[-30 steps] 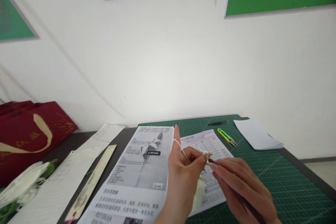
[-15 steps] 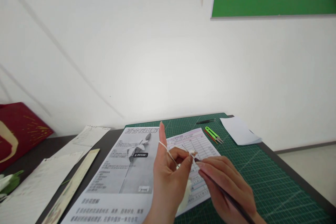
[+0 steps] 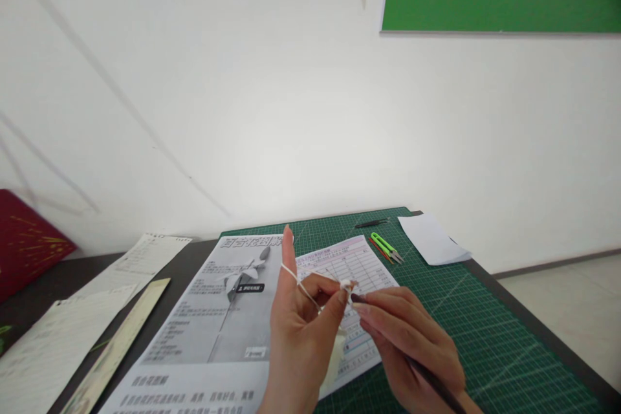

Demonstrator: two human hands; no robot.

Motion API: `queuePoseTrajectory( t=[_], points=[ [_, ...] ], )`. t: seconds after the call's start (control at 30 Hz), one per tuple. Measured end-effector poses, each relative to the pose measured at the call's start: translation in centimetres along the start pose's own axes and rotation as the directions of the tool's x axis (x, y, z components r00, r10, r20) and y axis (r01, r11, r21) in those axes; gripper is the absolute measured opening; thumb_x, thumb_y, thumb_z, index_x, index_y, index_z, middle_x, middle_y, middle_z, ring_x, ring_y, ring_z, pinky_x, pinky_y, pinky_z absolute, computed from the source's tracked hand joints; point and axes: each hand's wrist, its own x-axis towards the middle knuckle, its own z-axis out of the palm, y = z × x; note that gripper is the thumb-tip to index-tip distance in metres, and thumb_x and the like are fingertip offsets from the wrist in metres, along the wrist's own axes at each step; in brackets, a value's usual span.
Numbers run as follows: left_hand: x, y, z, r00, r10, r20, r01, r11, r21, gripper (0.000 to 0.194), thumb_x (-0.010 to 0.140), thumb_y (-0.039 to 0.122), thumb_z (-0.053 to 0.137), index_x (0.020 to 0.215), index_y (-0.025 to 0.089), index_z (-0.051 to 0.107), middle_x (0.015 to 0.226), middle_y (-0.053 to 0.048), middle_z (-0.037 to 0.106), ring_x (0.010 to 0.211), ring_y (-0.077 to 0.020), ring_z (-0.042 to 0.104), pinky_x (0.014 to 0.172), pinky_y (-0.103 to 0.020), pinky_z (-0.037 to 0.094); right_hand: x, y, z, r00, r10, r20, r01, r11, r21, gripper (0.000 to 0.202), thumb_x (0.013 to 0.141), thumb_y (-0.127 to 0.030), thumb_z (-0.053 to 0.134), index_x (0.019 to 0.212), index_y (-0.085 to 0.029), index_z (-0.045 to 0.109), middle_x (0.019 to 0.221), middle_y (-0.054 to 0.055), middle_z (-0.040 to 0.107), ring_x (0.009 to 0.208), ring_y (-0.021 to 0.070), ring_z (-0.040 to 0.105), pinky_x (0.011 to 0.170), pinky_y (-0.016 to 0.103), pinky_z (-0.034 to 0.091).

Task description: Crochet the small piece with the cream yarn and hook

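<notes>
My left hand [image 3: 305,330] pinches a small piece of white crochet work [image 3: 346,285] between thumb and fingers, its index finger raised. White yarn [image 3: 301,284] loops round that finger and runs down to the piece. My right hand [image 3: 412,336] grips a dark-handled crochet hook [image 3: 429,380] like a pen, its tip at the white work. The hook's very tip is too small to make out. Below the left hand hangs something pale [image 3: 334,359], partly hidden. Under both hands lies a printed form with a table [image 3: 354,252].
A printed sheet with a lily picture [image 3: 194,330] lies left on the green cutting mat [image 3: 485,330]. Green thread snips [image 3: 385,246], dark tweezers [image 3: 371,224] and white paper [image 3: 431,239] sit at the right back. Handwritten sheets [image 3: 63,336] and a pale strip [image 3: 121,343] are far left.
The view has shifted slightly, so most things sit a little further left. The hook's tip has dipped a little beside the white work, with both hands keeping their grip.
</notes>
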Motion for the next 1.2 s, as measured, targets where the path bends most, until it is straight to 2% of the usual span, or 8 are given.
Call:
queuePoseTrajectory(
  t=[0.1, 0.2, 0.33, 0.7, 0.87, 0.97, 1.07, 1.2],
  points=[
    [0.1, 0.3, -0.2, 0.996, -0.084, 0.023, 0.086, 0.992, -0.092, 0.101, 0.071, 0.006, 0.074, 0.150, 0.030, 0.016, 0.060, 0.006, 0.063, 0.058, -0.0095, 0.055, 0.061, -0.020, 0.044, -0.1, 0.2, 0.0, 0.994, 0.106, -0.015, -0.104, 0.990, 0.096, 0.036, 0.080, 0.001, 0.057, 0.107, -0.020, 0.070, 0.090, 0.009, 0.075, 0.082, 0.0221, 0.070, 0.068, 0.035, 0.060],
    [0.2, 0.4, -0.3, 0.989, -0.139, 0.044, 0.143, 0.982, -0.121, 0.102, 0.069, 0.005, 0.076, 0.150, 0.025, 0.018, 0.059, 0.005, 0.063, 0.056, -0.0093, 0.055, 0.059, -0.019, 0.043, -0.2, 0.3, 0.1, 0.950, 0.313, -0.003, -0.300, 0.913, 0.277, 0.026, 0.083, -0.007, 0.058, 0.100, -0.023, 0.072, 0.088, 0.007, 0.075, 0.081, 0.0222, 0.070, 0.066, 0.034, 0.060],
    [0.1, 0.4, 0.0, 0.997, -0.072, 0.013, 0.073, 0.993, -0.090, 0.101, 0.070, 0.007, 0.076, 0.150, 0.026, 0.017, 0.058, 0.004, 0.064, 0.056, -0.0093, 0.055, 0.059, -0.018, 0.043, -0.1, 0.2, 0.2, 0.871, 0.492, -0.005, -0.448, 0.797, 0.404, 0.020, 0.084, -0.013, 0.062, 0.097, -0.024, 0.072, 0.082, 0.004, 0.075, 0.075, 0.0200, 0.071, 0.064, 0.030, 0.060],
    [0.1, 0.3, 0.4, 0.995, -0.054, -0.079, 0.054, 0.999, 0.003, 0.107, 0.061, 0.011, 0.082, 0.148, 0.030, 0.024, 0.056, 0.005, 0.064, 0.053, -0.0099, 0.054, 0.056, -0.018, 0.042, -0.3, 0.1, -0.8, 0.925, 0.379, 0.007, -0.366, 0.889, 0.275, 0.028, 0.084, -0.004, 0.053, 0.102, -0.020, 0.067, 0.080, 0.004, 0.066, 0.073, 0.0163, 0.063, 0.061, 0.028, 0.053],
    [0.2, 0.3, 0.4, 0.996, -0.036, -0.078, 0.040, 0.998, 0.053, 0.109, 0.063, 0.010, 0.080, 0.150, 0.021, 0.016, 0.053, 0.006, 0.061, 0.051, -0.0104, 0.051, 0.051, -0.018, 0.039, 0.2, -0.2, -1.6, 0.933, 0.343, 0.114, -0.357, 0.920, 0.158, 0.030, 0.084, -0.003, 0.052, 0.107, -0.019, 0.061, 0.083, 0.004, 0.064, 0.074, 0.0164, 0.061, 0.062, 0.029, 0.051],
    [0.3, 0.2, 0.2, 0.997, -0.042, -0.069, 0.049, 0.995, 0.092, 0.108, 0.064, 0.011, 0.079, 0.150, 0.020, 0.015, 0.053, 0.005, 0.061, 0.051, -0.0106, 0.049, 0.050, -0.019, 0.038, 1.1, -0.3, -2.2, 0.945, 0.267, 0.189, -0.282, 0.958, 0.057, 0.027, 0.084, -0.004, 0.054, 0.105, -0.020, 0.058, 0.080, 0.003, 0.063, 0.071, 0.0168, 0.057, 0.061, 0.030, 0.048],
    [0.5, 0.1, 0.0, 0.997, -0.064, -0.046, 0.069, 0.991, 0.111, 0.108, 0.063, 0.012, 0.079, 0.150, 0.021, 0.016, 0.053, 0.005, 0.061, 0.051, -0.0112, 0.050, 0.051, -0.021, 0.039, 2.3, -0.5, -2.6, 0.937, 0.262, 0.232, -0.271, 0.963, 0.005, 0.017, 0.087, -0.008, 0.051, 0.097, -0.020, 0.057, 0.074, 0.002, 0.059, 0.067, 0.0164, 0.054, 0.058, 0.029, 0.044],
    [0.7, -0.1, -0.2, 0.992, -0.127, 0.017, 0.124, 0.986, 0.112, 0.110, 0.062, 0.012, 0.080, 0.151, 0.020, 0.014, 0.054, 0.005, 0.060, 0.052, -0.0115, 0.050, 0.053, -0.022, 0.039, 3.9, -0.1, -2.7, 0.891, 0.373, 0.259, -0.371, 0.927, -0.059, 0.013, 0.091, -0.018, 0.048, 0.081, -0.020, 0.055, 0.067, -0.001, 0.054, 0.060, 0.0136, 0.051, 0.054, 0.027, 0.040]
  ],
)
